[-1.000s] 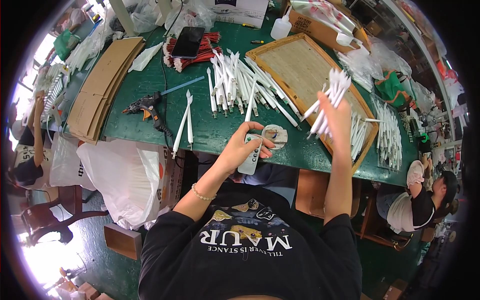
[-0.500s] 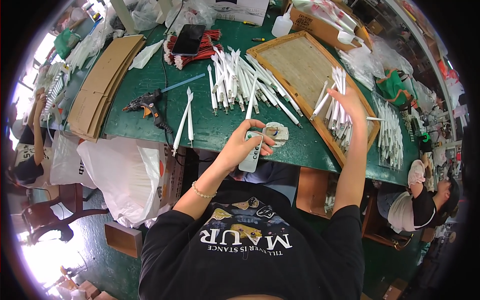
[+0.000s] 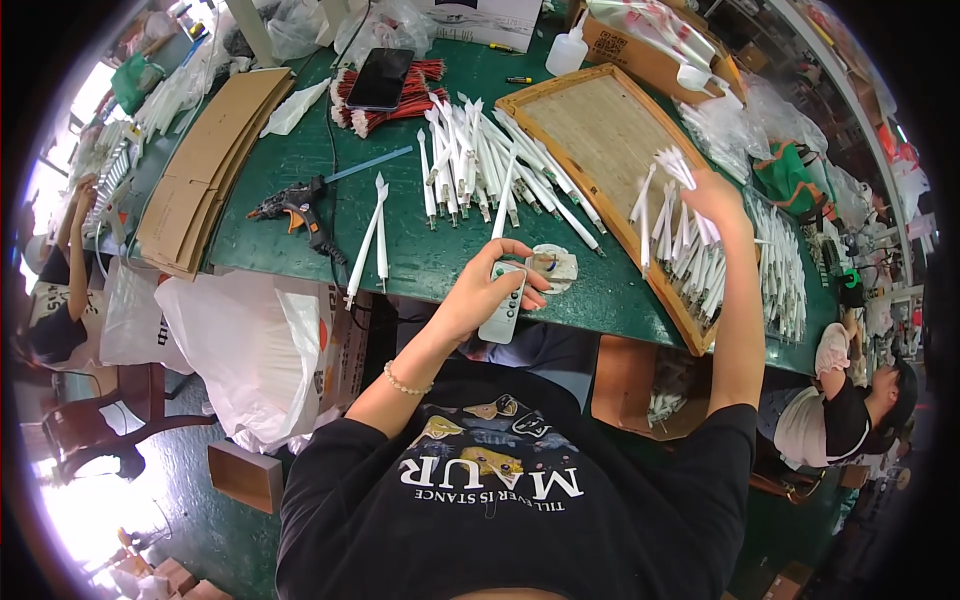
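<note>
My left hand (image 3: 488, 292) is closed around a small white remote control (image 3: 500, 316) with dark buttons, at the table's front edge. My right hand (image 3: 715, 203) grips several thin white LED taper candles (image 3: 676, 165) with flame-shaped tips. It hangs over the right part of a wood-framed board (image 3: 585, 115), above a heap of similar candles (image 3: 695, 268). Another pile of candles (image 3: 470, 165) lies mid-table, and two single candles (image 3: 368, 245) lie to its left. Beside my left fingers sits a small whitish pad (image 3: 553, 268) with something dark on it.
A glue gun (image 3: 302, 213) and cardboard sheets (image 3: 210, 170) lie on the left. A black phone (image 3: 380, 80) rests on red wires (image 3: 420, 88). Behind stands a white squeeze bottle (image 3: 567, 52). More candles (image 3: 785, 275) lie at the right. Other people sit at both sides.
My right hand has moved right with its bunch of candles, farther over the heap on the board. My left hand stays in place with the remote control.
</note>
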`<state>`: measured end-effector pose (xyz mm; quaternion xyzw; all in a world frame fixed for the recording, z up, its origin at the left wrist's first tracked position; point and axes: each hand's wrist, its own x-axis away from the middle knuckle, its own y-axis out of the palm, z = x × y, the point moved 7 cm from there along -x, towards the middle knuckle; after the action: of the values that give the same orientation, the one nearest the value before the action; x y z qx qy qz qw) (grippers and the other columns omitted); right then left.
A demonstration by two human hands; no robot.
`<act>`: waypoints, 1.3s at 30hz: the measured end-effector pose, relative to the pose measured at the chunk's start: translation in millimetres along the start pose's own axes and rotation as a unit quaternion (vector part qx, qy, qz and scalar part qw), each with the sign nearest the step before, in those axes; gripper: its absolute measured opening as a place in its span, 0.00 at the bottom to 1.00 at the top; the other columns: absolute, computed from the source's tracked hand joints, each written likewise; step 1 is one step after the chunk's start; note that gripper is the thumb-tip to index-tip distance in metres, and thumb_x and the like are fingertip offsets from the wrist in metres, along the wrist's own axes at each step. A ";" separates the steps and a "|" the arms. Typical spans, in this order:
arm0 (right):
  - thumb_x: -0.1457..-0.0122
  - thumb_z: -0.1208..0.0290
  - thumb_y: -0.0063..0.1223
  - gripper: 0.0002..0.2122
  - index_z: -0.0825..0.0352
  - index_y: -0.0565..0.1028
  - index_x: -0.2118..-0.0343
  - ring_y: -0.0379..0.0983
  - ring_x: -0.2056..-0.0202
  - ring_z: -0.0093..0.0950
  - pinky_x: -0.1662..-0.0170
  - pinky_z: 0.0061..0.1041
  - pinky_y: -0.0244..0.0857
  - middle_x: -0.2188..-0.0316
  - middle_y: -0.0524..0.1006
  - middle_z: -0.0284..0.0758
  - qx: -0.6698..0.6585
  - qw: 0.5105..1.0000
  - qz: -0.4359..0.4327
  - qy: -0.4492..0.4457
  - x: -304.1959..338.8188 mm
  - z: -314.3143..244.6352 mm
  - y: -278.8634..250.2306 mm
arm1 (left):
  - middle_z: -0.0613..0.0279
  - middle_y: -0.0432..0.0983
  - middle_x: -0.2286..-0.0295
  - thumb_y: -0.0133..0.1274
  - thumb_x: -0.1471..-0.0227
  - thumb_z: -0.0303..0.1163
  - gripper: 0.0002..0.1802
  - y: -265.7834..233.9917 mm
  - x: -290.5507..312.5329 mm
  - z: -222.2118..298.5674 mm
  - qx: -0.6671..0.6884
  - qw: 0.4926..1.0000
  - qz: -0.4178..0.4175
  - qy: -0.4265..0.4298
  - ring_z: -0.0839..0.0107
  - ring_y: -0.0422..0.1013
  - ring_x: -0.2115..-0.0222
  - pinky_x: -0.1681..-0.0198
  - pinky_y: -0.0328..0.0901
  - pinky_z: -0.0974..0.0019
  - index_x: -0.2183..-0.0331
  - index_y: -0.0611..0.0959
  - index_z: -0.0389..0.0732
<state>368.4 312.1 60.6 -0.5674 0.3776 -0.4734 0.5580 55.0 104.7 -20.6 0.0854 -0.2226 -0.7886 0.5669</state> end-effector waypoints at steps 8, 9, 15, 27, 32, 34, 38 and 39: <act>0.45 0.62 0.55 0.15 0.72 0.77 0.65 0.75 0.72 0.31 0.64 0.30 0.67 0.71 0.79 0.40 -0.281 0.945 0.161 0.048 12.8 -4.4 -23.5 | 0.45 0.76 0.65 0.42 0.44 0.22 0.16 3.9 1.9 0.3 -0.001 1.000 -0.002 0.001 0.66 0.76 0.68 0.62 0.71 0.68 0.53 0.64 0.31; 0.45 0.62 0.55 0.15 0.72 0.77 0.65 0.75 0.72 0.31 0.64 0.30 0.67 0.71 0.79 0.40 -0.280 0.946 0.159 0.048 13.1 -15.0 -21.6 | 0.46 0.76 0.65 0.42 0.44 0.22 0.16 2.0 0.7 -1.1 0.006 1.000 0.001 -0.003 0.66 0.76 0.68 0.62 0.71 0.68 0.53 0.65 0.31; 0.42 0.60 0.58 0.14 0.68 0.75 0.65 0.67 0.76 0.16 0.73 0.16 0.59 0.77 0.73 0.27 -0.597 0.785 0.138 0.096 68.7 -122.9 -18.2 | 0.53 0.78 0.69 0.47 0.42 0.28 0.16 19.1 -4.5 4.4 -0.063 0.998 -0.022 -0.007 0.72 0.76 0.72 0.67 0.71 0.71 0.55 0.72 0.28; 0.42 0.64 0.59 0.11 0.66 0.73 0.63 0.63 0.79 0.12 0.77 0.13 0.54 0.80 0.70 0.25 -0.689 0.722 0.048 -0.042 113.8 -178.7 -3.3 | 0.60 0.78 0.73 0.54 0.43 0.28 0.08 20.3 -0.6 3.6 -0.155 0.984 0.042 0.075 0.79 0.74 0.76 0.72 0.69 0.76 0.67 0.78 0.31; 0.42 0.64 0.57 0.10 0.65 0.75 0.63 0.61 0.84 0.12 0.82 0.13 0.51 0.83 0.69 0.25 -0.648 0.754 0.097 0.040 129.2 -165.9 -0.3 | 0.57 0.76 0.71 0.53 0.45 0.25 0.10 22.5 3.6 6.3 -0.158 0.985 0.052 0.041 0.76 0.75 0.74 0.70 0.70 0.74 0.61 0.75 0.32; 0.41 0.63 0.57 0.11 0.66 0.76 0.63 0.61 0.83 0.12 0.81 0.13 0.51 0.83 0.69 0.25 -0.617 0.774 0.137 0.035 130.0 -158.8 -3.5 | 0.56 0.75 0.70 0.52 0.45 0.24 0.14 18.2 4.7 7.2 -0.145 0.987 0.054 0.031 0.74 0.75 0.73 0.69 0.71 0.72 0.57 0.73 0.32; 0.40 0.64 0.56 0.10 0.66 0.77 0.64 0.63 0.81 0.13 0.78 0.15 0.54 0.82 0.71 0.26 -0.564 0.807 0.176 0.010 128.4 -163.9 8.6 | 0.52 0.75 0.68 0.47 0.45 0.24 0.23 4.3 1.7 -10.3 -0.002 0.998 0.047 -0.034 0.67 0.76 0.70 0.65 0.72 0.68 0.49 0.62 0.31; 0.40 0.65 0.55 0.10 0.67 0.77 0.64 0.63 0.81 0.13 0.77 0.16 0.55 0.81 0.71 0.26 -0.555 0.811 0.182 -0.004 127.6 -168.1 10.9 | 0.51 0.75 0.68 0.45 0.45 0.24 0.24 3.6 1.1 -10.5 0.002 0.999 0.044 -0.030 0.66 0.77 0.68 0.64 0.73 0.67 0.48 0.59 0.31</act>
<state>242.4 142.7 52.7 -0.7033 0.6706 -0.0703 0.2255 61.8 100.0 -28.1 0.0526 -0.2443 -0.7647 0.5939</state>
